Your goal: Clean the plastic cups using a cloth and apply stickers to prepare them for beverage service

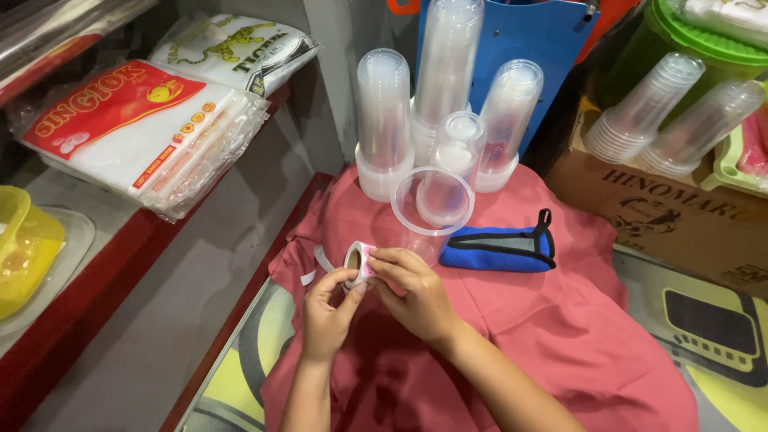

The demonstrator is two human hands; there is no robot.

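Two hands at lower centre of the frame, both on one small roll of stickers (358, 262): left hand (328, 312) closed around the roll from below, grip pinching its cardboard core; right hand (416, 292) with fingertips pressed on the pink top of the roll, grip closed on it. One loose strip of backing paper (318, 264) trailing off to the left of the roll. Just above the hands, one single clear plastic cup (432, 204) standing open-mouthed on the red cloth (560, 336) that covers the surface. One blue pouch with black trim (500, 246) lying to the right of that cup. Behind, at upper centre, four upturned stacks of clear cups (384, 120), three tall and one short; exact count of cups within each stack impossible to make out. Two more cup stacks (680, 116) lying tilted at upper right, over one cardboard box (664, 208) cut off by the frame edge. Two packs of plastic bags (136, 128) on the shelf at upper left, one yellow container (24, 244) cut off at the left edge. Fingertips of the left hand partly hidden behind the roll; sticker design too small to tell.
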